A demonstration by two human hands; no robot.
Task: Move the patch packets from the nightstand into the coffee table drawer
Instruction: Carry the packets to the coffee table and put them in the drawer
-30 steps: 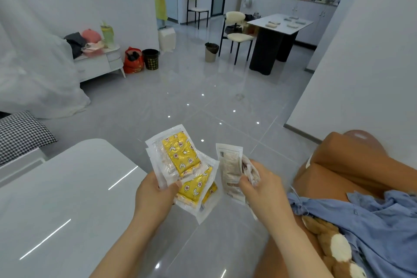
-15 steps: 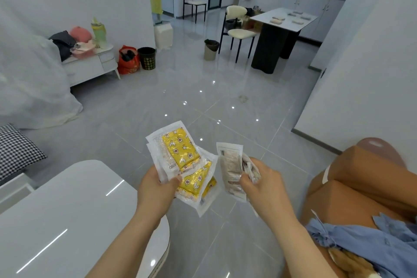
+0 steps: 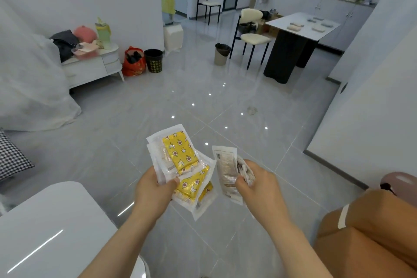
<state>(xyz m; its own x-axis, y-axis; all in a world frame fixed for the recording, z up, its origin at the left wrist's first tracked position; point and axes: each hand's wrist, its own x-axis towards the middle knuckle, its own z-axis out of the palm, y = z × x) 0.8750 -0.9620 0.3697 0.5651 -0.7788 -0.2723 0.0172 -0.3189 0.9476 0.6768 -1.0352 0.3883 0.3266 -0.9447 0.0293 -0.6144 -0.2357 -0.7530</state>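
Observation:
My left hand (image 3: 153, 189) grips a fanned stack of clear patch packets with yellow star-print patches (image 3: 180, 156), thumb pressed on top. My right hand (image 3: 259, 185) holds other packets with pale printed backs (image 3: 225, 165), upright between thumb and fingers. Both hands are out in front of me over the tiled floor, a short gap between the two bundles. A glossy white table top (image 3: 49, 228) lies at the lower left; no drawer is visible on it.
A white low cabinet (image 3: 90, 67) with clutter stands far left beside a white draped shape. A red bag (image 3: 133, 63), two bins, chairs and a dark-legged dining table (image 3: 300, 27) stand further off. A brown sofa (image 3: 370, 232) is at the lower right.
The view has swung left and forward: the white table top slid further to the lower left, and the blue cloth and stuffed toy left the frame. Both hands keep their packets.

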